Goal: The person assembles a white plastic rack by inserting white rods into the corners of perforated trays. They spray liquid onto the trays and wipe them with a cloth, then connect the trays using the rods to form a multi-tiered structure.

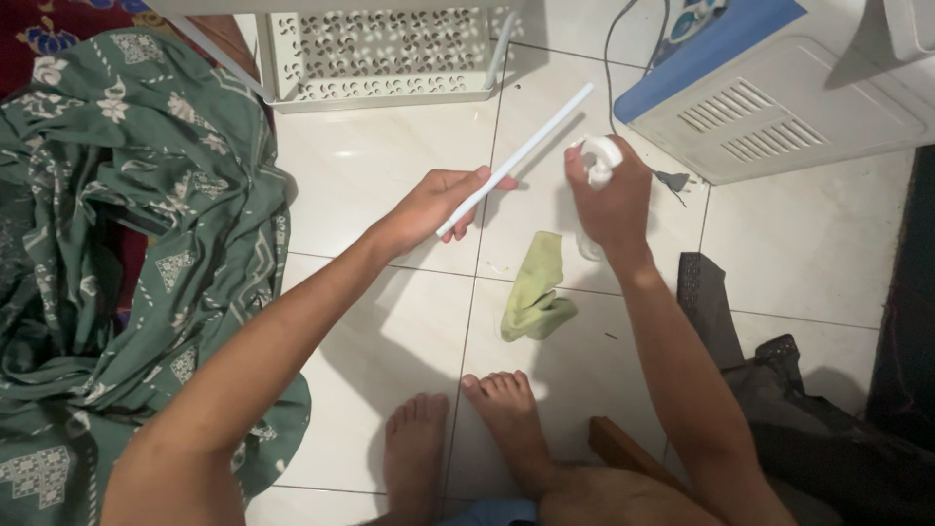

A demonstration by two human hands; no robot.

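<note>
Left hand [435, 206] first: we see it near the middle of the frame, fingers curled around the lower end of a long thin white rod [516, 159]. That rod slants up and to the right from the hand, its far end reaching toward the upper middle of the frame, over the white tiled floor [370, 166]. Just right of centre, our right hand [612, 200] is wrapped around a white spray bottle [597, 166], whose round white head shows above the fingers while the clear body peeks out below the palm. Rod and bottle head sit close together, though we cannot tell whether they touch.

Below the two hands, a crumpled light green cloth [536, 290] lies on the tiles, and our bare feet [458, 438] rest at the bottom centre. Along the left edge spreads a green patterned fabric [117, 244]. A white perforated plastic basket [380, 54] stands at the top, left of centre. In the upper right corner we see a white and blue appliance [769, 93] with vent slots, a power plug [674, 181] lying just beside it. Dark cloth [779, 380] bunches in the lower right.
</note>
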